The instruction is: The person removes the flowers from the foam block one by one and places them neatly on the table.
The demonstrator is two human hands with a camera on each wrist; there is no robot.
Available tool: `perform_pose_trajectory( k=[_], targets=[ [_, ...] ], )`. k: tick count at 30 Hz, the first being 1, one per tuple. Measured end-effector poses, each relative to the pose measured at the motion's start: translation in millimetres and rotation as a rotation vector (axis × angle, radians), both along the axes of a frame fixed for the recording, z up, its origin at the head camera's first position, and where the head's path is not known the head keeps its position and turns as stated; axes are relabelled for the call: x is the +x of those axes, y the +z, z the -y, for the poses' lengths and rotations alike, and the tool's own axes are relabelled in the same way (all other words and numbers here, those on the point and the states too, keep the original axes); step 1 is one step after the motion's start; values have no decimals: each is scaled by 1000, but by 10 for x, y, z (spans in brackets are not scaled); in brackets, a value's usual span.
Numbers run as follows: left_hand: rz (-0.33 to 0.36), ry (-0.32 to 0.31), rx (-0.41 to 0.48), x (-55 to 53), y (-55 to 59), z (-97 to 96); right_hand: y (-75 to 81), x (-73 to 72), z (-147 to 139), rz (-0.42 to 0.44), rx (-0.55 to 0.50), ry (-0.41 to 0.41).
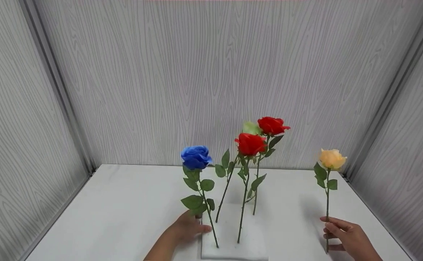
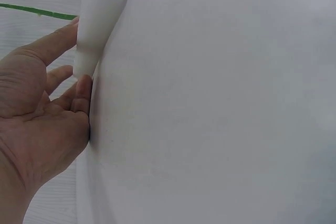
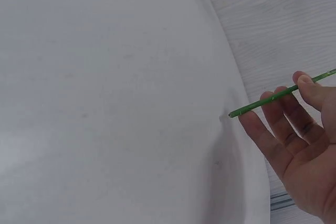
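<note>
My right hand [image 1: 351, 235] pinches the lower stem of a yellow-orange rose [image 1: 332, 159], upright at the right; the stem's cut end [image 3: 236, 113] extends past the fingers in the right wrist view. My left hand [image 1: 187, 228] rests against the left side of a white block [image 1: 251, 250], its thumb at the top edge and its other fingers along the side. From the block rise a blue rose [image 1: 196, 157] at front left, a red rose [image 1: 250, 145] in the middle, another red rose [image 1: 272, 125] behind, and a partly hidden pale green rose [image 1: 249, 128].
The block stands on a white table [image 1: 124, 210]. A grey wood-grain panel [image 1: 197, 72] rises behind it, with similar side panels [image 1: 8, 145] at left and right. Leaves of the blue rose overhang my left hand.
</note>
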State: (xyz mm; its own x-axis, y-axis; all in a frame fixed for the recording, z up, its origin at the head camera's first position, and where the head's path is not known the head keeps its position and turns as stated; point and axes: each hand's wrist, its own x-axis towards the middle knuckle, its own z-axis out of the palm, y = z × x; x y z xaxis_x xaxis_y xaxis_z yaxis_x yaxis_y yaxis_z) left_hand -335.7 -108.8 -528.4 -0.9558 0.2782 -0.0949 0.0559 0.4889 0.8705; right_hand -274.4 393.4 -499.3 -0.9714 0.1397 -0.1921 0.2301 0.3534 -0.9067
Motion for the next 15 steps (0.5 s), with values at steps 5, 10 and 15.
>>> perform_pose_trajectory(
  k=[5, 10, 15],
  targets=[
    [14, 1, -2, -9, 0, -4, 17, 4, -145, 43, 24, -16],
    [4, -20, 11, -10, 0, 5, 32, -16, -266, 83, 64, -31],
    [6, -26, 32, 3, 10, 11, 39, -35, -333, 109, 92, -38]
  ],
)
